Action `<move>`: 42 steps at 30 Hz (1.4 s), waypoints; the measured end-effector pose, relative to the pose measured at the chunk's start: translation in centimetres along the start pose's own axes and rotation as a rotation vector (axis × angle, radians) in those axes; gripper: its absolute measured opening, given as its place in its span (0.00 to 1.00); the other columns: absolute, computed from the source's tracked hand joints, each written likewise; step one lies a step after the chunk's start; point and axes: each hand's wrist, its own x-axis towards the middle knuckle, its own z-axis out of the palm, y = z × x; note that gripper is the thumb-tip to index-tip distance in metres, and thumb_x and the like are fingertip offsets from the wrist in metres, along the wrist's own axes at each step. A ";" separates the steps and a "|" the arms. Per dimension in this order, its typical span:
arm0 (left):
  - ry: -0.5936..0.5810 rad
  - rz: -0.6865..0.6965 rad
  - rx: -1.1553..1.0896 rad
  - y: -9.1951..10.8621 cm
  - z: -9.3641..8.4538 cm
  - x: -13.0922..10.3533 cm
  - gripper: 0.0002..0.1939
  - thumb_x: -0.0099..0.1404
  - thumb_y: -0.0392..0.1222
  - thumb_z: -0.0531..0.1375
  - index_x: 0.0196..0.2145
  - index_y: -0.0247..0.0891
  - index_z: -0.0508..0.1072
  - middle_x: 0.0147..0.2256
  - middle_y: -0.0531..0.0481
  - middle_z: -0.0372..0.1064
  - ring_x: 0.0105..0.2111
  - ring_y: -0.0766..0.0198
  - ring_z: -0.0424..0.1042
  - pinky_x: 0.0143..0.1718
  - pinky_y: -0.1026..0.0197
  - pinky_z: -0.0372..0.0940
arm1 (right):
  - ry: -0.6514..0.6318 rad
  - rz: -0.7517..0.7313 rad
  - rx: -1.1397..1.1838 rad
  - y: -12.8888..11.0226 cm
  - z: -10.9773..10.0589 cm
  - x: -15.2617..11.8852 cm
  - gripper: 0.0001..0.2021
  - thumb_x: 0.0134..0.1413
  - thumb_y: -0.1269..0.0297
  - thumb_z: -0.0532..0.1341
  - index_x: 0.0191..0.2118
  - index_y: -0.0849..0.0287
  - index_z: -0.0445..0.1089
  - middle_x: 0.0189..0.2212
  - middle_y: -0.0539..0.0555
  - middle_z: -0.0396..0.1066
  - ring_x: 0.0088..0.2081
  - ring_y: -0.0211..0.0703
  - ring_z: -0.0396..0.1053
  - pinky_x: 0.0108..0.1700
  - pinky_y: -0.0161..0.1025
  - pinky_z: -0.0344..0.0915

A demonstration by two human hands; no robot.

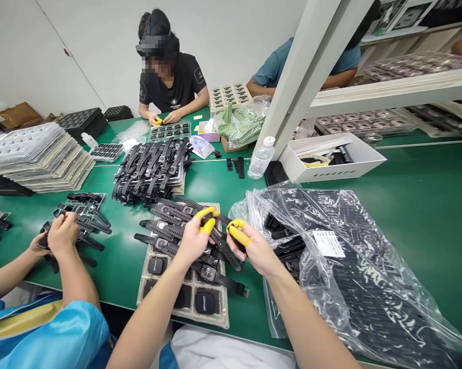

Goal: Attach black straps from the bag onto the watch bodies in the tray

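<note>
Yellow finger cots cover fingertips on both of my hands. My left hand (194,238) pinches a small black smartwatch (208,219) over the tray, and a black perforated strap (226,250) hangs below it. To its right, my right hand (254,251) is closed on a black watch strap (224,219) stretching towards the watch. Whether that strap is joined to the watch I cannot tell. Beneath my hands lies a moulded tray (225,312) with square black watch bodies (205,302) in its pockets. Several strapped watches (165,228) lie across its far half.
Right of my hand is a clear plastic bag (354,256) of black straps. A bottle (261,159) and white box (338,169) stand behind it, near a slanted post (296,87). A pile of watches (150,171) lies ahead. Co-workers' hands (62,233) work at left and a person (171,77) sits opposite.
</note>
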 end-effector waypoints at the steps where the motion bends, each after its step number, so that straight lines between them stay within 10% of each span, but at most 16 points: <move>1: -0.047 0.082 0.108 -0.3 0.2 -0.2 0.20 0.70 0.40 0.60 0.59 0.40 0.73 0.52 0.41 0.78 0.34 0.61 0.80 0.32 0.56 0.80 | -0.010 0.009 0.004 0.2 0.1 0.0 0.19 0.62 0.44 0.65 0.40 0.55 0.63 0.21 0.43 0.67 0.16 0.30 0.54 0.20 0.32 0.47; 6: -0.206 0.431 0.505 -1.0 -0.1 -0.7 0.26 0.68 0.28 0.53 0.61 0.41 0.73 0.59 0.41 0.72 0.61 0.54 0.72 0.65 0.45 0.70 | -0.077 0.036 -0.024 0.8 0.3 0.1 0.21 0.60 0.43 0.66 0.39 0.57 0.65 0.19 0.43 0.64 0.17 0.30 0.53 0.20 0.32 0.47; 18: -0.291 0.438 0.644 -0.5 -0.3 -1.1 0.30 0.66 0.26 0.52 0.63 0.42 0.71 0.59 0.41 0.70 0.59 0.55 0.73 0.63 0.48 0.71 | -0.206 0.177 0.045 0.8 -0.2 -0.2 0.19 0.58 0.46 0.67 0.34 0.56 0.64 0.14 0.41 0.58 0.15 0.30 0.46 0.18 0.31 0.45; 42: -0.295 0.332 0.698 -0.5 0.7 -1.5 0.26 0.70 0.32 0.51 0.64 0.37 0.68 0.60 0.38 0.68 0.62 0.52 0.70 0.65 0.50 0.69 | -0.010 0.137 0.157 1.1 0.5 -0.9 0.23 0.55 0.46 0.72 0.27 0.56 0.63 0.14 0.43 0.53 0.16 0.30 0.46 0.19 0.32 0.44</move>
